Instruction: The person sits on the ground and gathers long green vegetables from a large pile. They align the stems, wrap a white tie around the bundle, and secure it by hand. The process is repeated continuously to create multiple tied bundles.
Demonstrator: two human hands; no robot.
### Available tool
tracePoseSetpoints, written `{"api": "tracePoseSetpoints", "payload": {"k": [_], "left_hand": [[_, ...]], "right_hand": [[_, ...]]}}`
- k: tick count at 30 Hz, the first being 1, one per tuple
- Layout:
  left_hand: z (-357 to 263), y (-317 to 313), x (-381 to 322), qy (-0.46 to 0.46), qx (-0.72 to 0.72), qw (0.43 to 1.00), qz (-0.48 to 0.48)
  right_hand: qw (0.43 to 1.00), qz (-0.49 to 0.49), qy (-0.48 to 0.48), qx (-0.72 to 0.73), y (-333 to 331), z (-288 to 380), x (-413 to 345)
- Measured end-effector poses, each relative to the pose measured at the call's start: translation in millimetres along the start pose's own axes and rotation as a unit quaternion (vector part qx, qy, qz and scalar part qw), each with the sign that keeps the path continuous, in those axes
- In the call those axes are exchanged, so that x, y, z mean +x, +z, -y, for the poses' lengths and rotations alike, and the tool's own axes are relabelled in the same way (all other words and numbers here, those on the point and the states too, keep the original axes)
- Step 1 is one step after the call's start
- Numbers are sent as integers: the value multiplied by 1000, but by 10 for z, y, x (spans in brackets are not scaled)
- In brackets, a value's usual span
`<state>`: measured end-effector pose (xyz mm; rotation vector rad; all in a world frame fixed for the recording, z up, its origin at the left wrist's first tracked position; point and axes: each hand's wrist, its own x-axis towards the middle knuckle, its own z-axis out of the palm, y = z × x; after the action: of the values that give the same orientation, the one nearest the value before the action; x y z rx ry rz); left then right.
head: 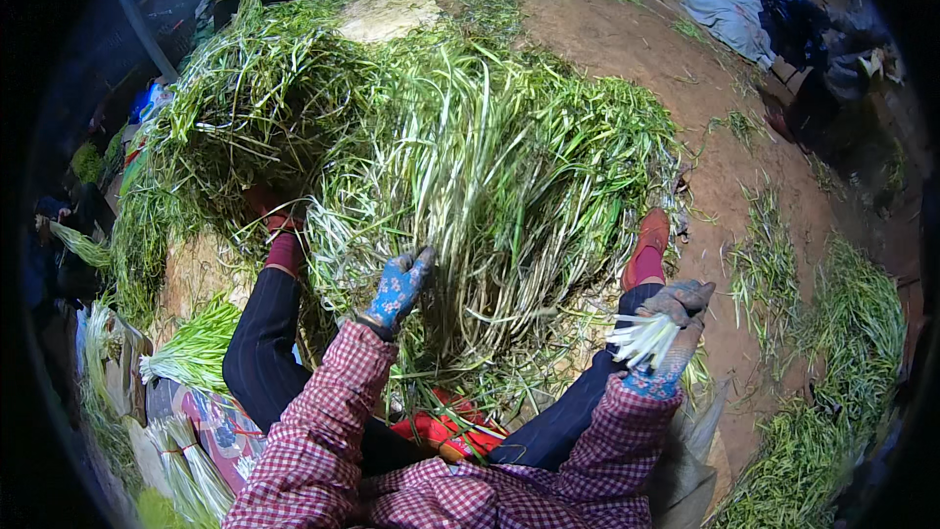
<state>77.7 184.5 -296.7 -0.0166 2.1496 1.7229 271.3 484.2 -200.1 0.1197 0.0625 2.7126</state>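
My right hand (pixel 679 308), in a soiled glove with a blue floral cuff, grips a small bunch of white-ended stalks (pixel 643 340) above my right leg. The white ends point to the left. My left hand (pixel 402 285), in a blue floral glove, is at the near edge of a large heap of long green stalks (pixel 470 154) that look like garlic chives. Its thumb and fingers are close together beside some blurred stalks. Whether it pinches any of them is not clear. The heap spreads between and beyond my outstretched legs.
At my left lie a loose green bundle (pixel 194 349) and tied white-stemmed bundles (pixel 187 459). More greens (pixel 830 397) cover the ground at right. A red cloth or bag (pixel 452 430) sits between my legs. Cloth (pixel 727 15) and black plastic (pixel 793 22) lie by the brick wall.
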Motion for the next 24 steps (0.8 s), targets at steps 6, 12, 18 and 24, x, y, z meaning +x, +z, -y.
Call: {"api": "tracePoseSetpoints", "payload": {"k": [6, 12, 18, 24], "left_hand": [[-70, -85, -115, 125, 110, 983, -77], [-598, 105, -285, 44, -253, 967, 9], [-910, 243, -298, 82, -325, 942, 28], [-612, 522, -781, 90, -326, 940, 54]], "right_hand": [[993, -75, -61, 72, 84, -461, 183], [973, -157, -167, -4, -87, -592, 326], [952, -213, -209, -65, -257, -497, 351], [949, -223, -178, -137, -293, -567, 340]]}}
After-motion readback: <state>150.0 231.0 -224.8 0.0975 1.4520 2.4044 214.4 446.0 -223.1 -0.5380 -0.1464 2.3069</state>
